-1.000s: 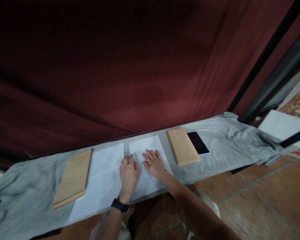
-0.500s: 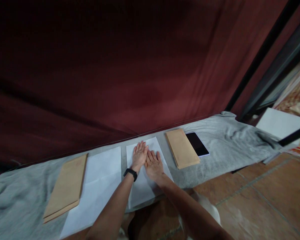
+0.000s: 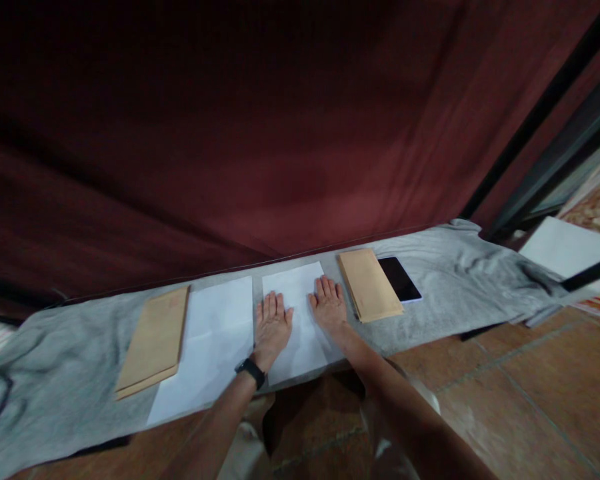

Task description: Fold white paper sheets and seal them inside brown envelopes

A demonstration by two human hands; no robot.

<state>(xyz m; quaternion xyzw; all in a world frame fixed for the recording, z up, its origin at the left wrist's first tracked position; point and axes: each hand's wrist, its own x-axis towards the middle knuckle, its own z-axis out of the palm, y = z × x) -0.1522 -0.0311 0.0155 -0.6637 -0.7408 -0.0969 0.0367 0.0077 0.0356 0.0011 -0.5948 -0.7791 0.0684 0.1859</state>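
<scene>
A sheet of white paper (image 3: 295, 333) lies in front of me on the grey cloth, a crease line faintly showing. My left hand (image 3: 273, 325) rests flat over its left edge, fingers stretched out, with a black watch (image 3: 251, 371) on the wrist. Over the right edge of the same sheet lies my right hand (image 3: 329, 303), palm down and fingers spread. Neither hand grips anything. To the left is a larger spread of white paper (image 3: 215, 340), partly covered by a stack of brown envelopes (image 3: 155, 340).
Right of the sheet, more brown envelopes (image 3: 371, 285) overlap a dark-screened tablet (image 3: 401, 279). Grey cloth (image 3: 460, 287) covers the long, narrow surface. Behind it hangs a dark red curtain (image 3: 290, 167). A tiled floor (image 3: 520, 387) and a white board (image 3: 560, 247) are at the right.
My hands have moved apart from the middle of the sheet, the left to its left edge and the right to its right edge. The view has shifted slightly.
</scene>
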